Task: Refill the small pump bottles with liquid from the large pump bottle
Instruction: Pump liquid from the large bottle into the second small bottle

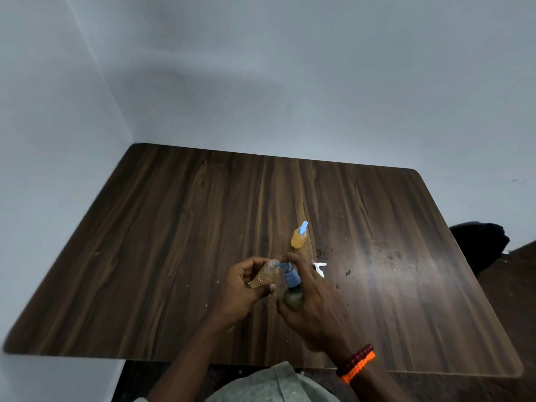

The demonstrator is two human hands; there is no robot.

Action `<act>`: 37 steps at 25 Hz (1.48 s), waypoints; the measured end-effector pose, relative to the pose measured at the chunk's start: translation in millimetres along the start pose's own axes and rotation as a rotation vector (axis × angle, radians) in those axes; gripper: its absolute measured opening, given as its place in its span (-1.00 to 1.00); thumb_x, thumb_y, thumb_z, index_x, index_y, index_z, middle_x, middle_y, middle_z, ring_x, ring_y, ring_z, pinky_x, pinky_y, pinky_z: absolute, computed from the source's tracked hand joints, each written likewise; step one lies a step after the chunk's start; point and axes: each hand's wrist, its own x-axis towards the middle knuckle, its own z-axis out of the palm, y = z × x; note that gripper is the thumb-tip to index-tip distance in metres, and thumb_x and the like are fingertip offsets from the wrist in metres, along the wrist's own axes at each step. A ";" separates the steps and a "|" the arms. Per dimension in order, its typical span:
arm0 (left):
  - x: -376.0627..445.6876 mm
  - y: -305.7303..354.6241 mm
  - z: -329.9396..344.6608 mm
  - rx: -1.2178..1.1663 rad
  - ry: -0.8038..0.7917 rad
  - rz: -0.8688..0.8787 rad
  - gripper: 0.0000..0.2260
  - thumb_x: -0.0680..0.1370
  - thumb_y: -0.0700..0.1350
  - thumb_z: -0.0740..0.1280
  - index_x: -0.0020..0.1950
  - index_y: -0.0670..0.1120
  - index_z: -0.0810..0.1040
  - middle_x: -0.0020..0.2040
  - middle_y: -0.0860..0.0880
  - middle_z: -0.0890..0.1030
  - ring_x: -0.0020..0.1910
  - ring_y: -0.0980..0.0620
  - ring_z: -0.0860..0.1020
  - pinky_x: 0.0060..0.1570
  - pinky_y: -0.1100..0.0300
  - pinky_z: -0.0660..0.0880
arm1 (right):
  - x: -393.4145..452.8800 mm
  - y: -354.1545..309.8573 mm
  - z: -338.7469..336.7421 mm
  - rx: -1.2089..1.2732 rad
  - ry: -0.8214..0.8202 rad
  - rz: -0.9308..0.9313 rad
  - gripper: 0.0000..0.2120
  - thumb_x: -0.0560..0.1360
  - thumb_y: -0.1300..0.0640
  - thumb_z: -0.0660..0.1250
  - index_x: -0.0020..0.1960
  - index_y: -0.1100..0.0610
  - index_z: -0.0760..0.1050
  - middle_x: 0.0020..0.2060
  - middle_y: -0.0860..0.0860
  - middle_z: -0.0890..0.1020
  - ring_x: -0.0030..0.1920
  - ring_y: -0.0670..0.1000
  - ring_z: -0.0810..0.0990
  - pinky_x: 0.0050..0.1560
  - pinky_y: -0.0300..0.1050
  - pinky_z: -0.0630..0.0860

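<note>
My left hand [242, 288] grips a small clear bottle [265, 275] of orange liquid, tilted with its open neck toward the right. My right hand [311, 297] wraps around the large bottle [293, 297], which has a blue pump head [290, 275]; one finger lies on top of the pump. The blue spout points left and meets the small bottle's mouth. A second small bottle [299, 237] with orange liquid and a blue pump top stands farther back on the dark wooden table [174, 242]. A white pump top [319, 268] lies on the table just right of my right hand.
The table fills most of the view, with small crumbs and dark specks [324, 252] scattered right of the bottles. Grey walls meet behind it and at the left. A dark object [478, 242] sits past the table's right edge. Red and orange bracelets [356, 364] circle my right wrist.
</note>
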 end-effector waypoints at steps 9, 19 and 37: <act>-0.2 0.3 -0.3 -0.010 -0.006 0.009 -0.65 0.40 -0.18 0.60 0.15 0.02 0.68 0.14 -0.02 0.75 0.17 -0.02 0.71 0.16 -0.01 0.69 | -1.8 -4.8 -1.0 -0.005 0.011 -0.006 -0.42 0.51 -0.21 0.38 0.44 -0.18 0.24 0.20 -0.13 0.54 -0.01 -0.08 0.59 -0.02 -0.03 0.64; 3.4 -2.5 -1.0 0.016 0.002 -0.004 -0.64 0.45 -0.30 0.57 0.16 0.04 0.68 0.15 0.01 0.75 0.18 0.00 0.71 0.08 0.14 0.69 | 0.0 -6.7 -5.2 0.003 -0.010 -0.008 -0.41 0.52 -0.19 0.38 0.47 -0.16 0.24 0.25 -0.11 0.53 0.07 -0.05 0.59 0.06 0.01 0.63; 3.7 4.8 -2.8 0.000 0.006 0.003 -0.65 0.46 -0.28 0.57 0.17 0.03 0.67 0.14 0.02 0.75 0.16 0.04 0.71 0.12 0.08 0.69 | 2.9 -5.5 -7.5 -0.027 -0.026 0.006 -0.27 0.49 -0.18 0.44 0.54 -0.15 0.16 0.35 -0.10 0.51 0.14 -0.08 0.58 0.15 -0.11 0.61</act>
